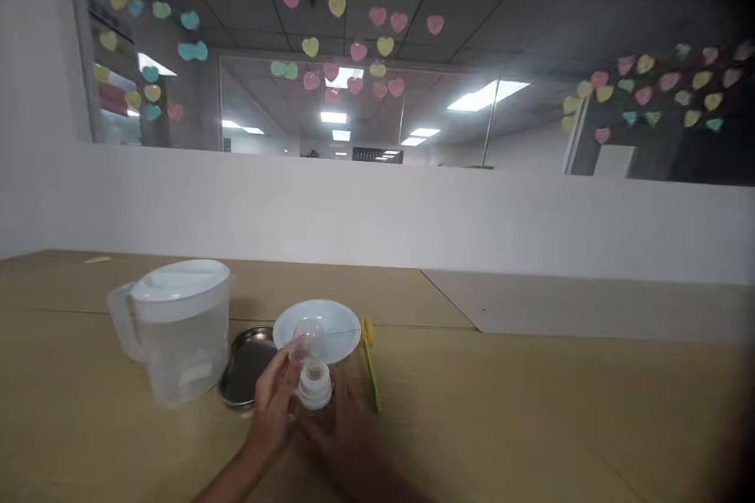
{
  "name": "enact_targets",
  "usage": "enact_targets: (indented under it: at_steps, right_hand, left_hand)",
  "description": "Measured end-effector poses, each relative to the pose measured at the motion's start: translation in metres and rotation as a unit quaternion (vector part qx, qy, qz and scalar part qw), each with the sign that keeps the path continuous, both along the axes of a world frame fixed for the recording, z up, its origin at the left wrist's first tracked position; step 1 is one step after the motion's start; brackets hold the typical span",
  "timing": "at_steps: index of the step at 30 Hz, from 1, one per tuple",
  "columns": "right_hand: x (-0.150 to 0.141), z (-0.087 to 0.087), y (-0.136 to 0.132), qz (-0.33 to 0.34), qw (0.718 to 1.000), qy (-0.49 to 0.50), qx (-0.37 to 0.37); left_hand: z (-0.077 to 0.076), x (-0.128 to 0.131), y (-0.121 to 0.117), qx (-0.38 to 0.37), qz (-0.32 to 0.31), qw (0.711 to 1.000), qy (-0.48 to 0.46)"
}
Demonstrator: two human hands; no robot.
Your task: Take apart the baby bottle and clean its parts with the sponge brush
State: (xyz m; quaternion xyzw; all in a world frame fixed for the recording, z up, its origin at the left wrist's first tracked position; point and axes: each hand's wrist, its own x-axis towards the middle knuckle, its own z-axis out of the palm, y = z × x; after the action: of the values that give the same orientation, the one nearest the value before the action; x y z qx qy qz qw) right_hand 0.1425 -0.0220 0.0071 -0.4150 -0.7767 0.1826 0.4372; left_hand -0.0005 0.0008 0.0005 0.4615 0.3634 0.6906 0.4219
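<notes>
Close together above the table, my two hands work around a small bottle with a white ringed neck (314, 391), its round opening turned up toward me. My right hand (345, 424) curls around the bottle's side; the body below the neck is mostly hidden. Between the fingers of my left hand (274, 401) is a clear, rounded cap-like piece (307, 334), held just beyond the bottle's mouth. Whether that piece touches the neck I cannot tell. Behind them lies a white plate (342, 322). A dark metal tray (248, 361) sits left of my left hand.
A translucent pitcher (185, 354) with a white lid and handle stands at the left. Right of the plate lies a thin green stick with a yellow end (370, 357). A low white wall (377, 212) with windows above closes off the back of the brown-covered table (531, 401).
</notes>
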Motion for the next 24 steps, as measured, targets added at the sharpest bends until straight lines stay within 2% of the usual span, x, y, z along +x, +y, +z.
enact_targets:
  at_steps: [4, 9, 18, 22, 24]
  right_hand:
    - [-0.002, -0.008, 0.004, -0.005, 0.999, 0.01, 0.039]
    - [-0.003, -0.02, 0.012, 0.0, 0.997, 0.016, 0.076]
    - [0.001, -0.015, 0.008, 0.02, 0.996, 0.008, 0.083]
    - [0.0, -0.019, 0.009, -0.005, 0.997, 0.006, 0.071]
    - [-0.001, -0.021, 0.01, -0.015, 0.997, -0.001, 0.073]
  left_hand:
    - [0.005, -0.002, -0.001, 0.028, -0.01, 1.0, 0.008]
    - [0.014, -0.002, -0.009, 0.072, 0.031, 0.997, 0.027]
    - [0.015, 0.003, -0.014, 0.109, 0.069, 0.992, 0.011]
    - [0.025, -0.005, -0.009, 0.117, 0.155, 0.98, -0.028]
    - [0.028, -0.012, -0.004, 0.125, 0.2, 0.972, 0.001]
